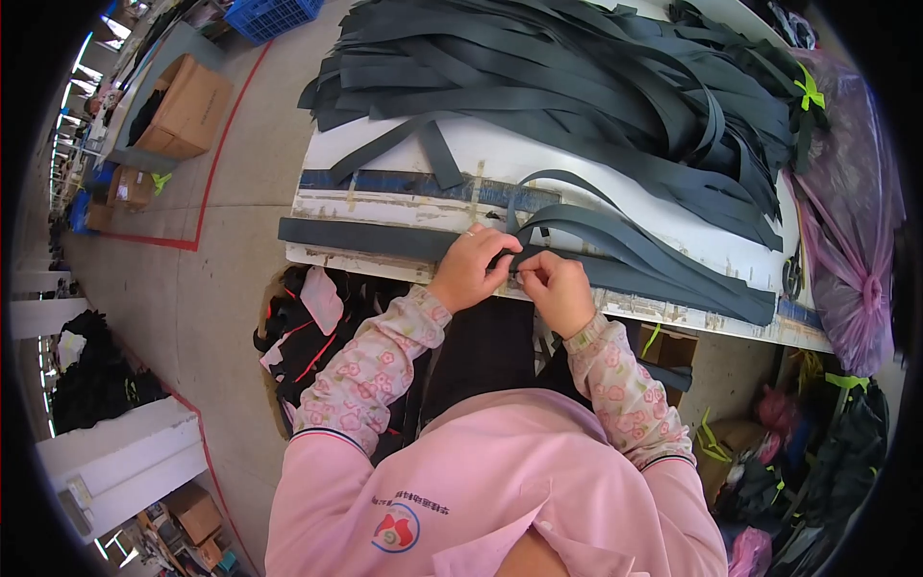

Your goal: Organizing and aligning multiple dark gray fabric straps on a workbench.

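Note:
At the near edge of the table, my left hand point(471, 269) is closed on a dark grey fabric strip point(385, 238), its fingertips bent over a dark folded bit. My right hand point(560, 288) pinches close beside it, thumb against forefinger; what lies between those tips is too small to make out. The strip runs along the front edge past both hands. More strips point(635, 252) lie in a curved layer on the right, one end looping up behind my hands.
A big heap of dark strips point(538, 77) covers the table's far half. Scissors point(791, 277) lie by the right edge, near a pink plastic bag point(865, 231). Below the table sits dark clothing point(312, 327). A cardboard box point(187, 106) and blue crate point(272, 17) stand farther left.

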The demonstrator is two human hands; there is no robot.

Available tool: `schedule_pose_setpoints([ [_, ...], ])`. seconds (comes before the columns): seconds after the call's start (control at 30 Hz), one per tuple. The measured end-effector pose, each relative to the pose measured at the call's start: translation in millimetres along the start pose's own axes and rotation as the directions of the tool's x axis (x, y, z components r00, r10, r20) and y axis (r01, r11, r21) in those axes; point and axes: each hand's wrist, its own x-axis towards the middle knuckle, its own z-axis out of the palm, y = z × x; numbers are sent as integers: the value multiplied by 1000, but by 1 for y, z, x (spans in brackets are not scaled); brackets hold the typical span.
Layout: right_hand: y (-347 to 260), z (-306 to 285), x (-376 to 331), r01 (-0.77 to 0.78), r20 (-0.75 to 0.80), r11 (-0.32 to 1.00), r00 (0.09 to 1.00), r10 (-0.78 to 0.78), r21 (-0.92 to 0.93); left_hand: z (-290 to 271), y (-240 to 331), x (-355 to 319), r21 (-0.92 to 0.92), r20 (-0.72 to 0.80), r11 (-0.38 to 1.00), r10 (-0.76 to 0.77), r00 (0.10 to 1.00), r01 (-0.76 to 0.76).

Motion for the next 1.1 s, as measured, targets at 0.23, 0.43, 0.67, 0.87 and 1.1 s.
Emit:
schedule_pose_setpoints([
  [0.23,71,-125,-26,-269,-46,911,954,297,314,-7,3,-1,20,43,1000,0,999,-1],
  [0.43,81,-144,-48,-123,-114,992,986,122,-1,-7,2,-3,76,97,995,-66,993,59],
  [0.67,84,-135,-50,-47,-198,987,980,16,-151,-4,7,-1,89,92,993,-83,992,75],
  [0.87,85,-137,-48,-34,-163,980,987,2,-195,-3,7,-1,100,85,991,-96,992,88],
  [1.1,28,-115,-45,-75,-41,966,995,88,249,0,6,2,73,74,997,-41,996,36],
])
